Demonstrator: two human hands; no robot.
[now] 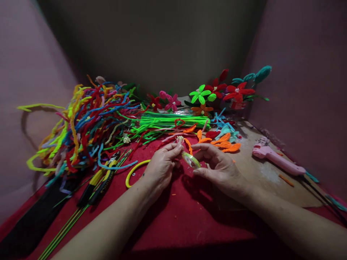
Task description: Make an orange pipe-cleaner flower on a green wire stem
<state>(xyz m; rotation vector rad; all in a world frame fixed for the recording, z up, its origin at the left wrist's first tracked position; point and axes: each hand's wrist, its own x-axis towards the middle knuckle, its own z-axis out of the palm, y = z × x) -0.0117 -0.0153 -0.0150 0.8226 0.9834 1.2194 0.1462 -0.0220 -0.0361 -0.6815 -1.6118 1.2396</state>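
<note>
Near the middle of the red cloth, my left hand pinches a small bunch of pale flower stamens, their heads pointing up and away. My right hand has its thumb and fingers closed round a narrow roll of yellowish-green tape, tilted and almost touching the left fingertips. Where the tape's end lies, I cannot tell. A yellow loop shows beside my left hand, which partly covers it. Just beyond the hands lie orange fuzzy petals.
A heap of colourful pipe cleaners stands at left, with black-and-yellow pliers and thin green stems before it. Green pipe cleaners lie behind. A pink glue gun rests on a board at right. Finished flowers line the back.
</note>
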